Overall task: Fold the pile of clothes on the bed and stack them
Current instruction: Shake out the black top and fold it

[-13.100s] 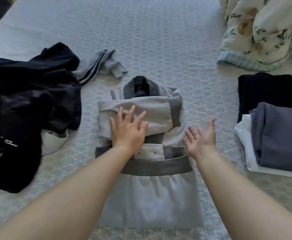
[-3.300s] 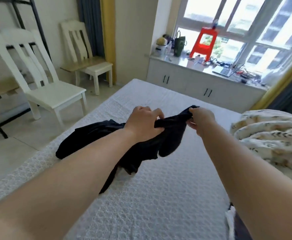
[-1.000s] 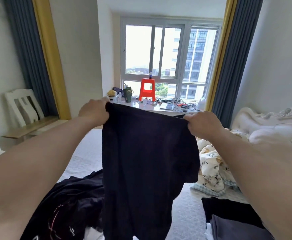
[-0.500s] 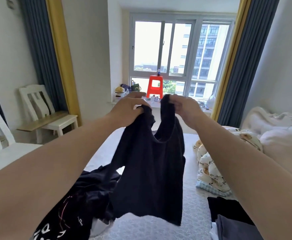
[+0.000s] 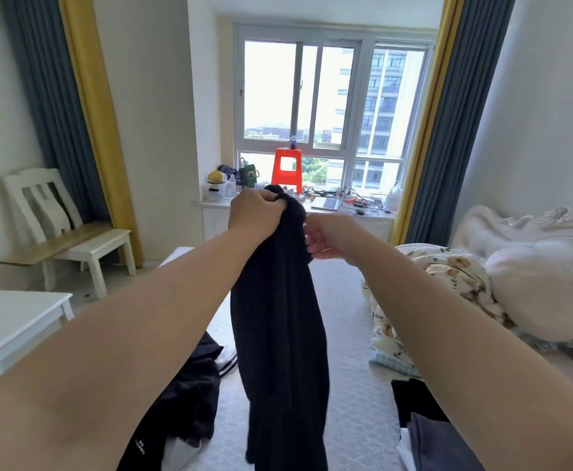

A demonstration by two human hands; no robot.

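A black garment hangs folded lengthwise in the air above the bed. My left hand grips its top edge, bunched in the fist. My right hand is just to the right of the cloth, fingers curled at its edge; whether it pinches the fabric is unclear. A heap of unfolded dark clothes lies on the bed at lower left. The folded stack, black and grey-blue pieces, sits at lower right, partly behind my right forearm.
A floral quilt and white pillows fill the bed's right side. White chairs stand on the floor to the left. A cluttered window counter with a red stool is beyond the bed.
My hands came together, bringing the garment's two top corners into my left hand. The garment now hangs narrow and doubled. The right hand has dropped slightly lower.
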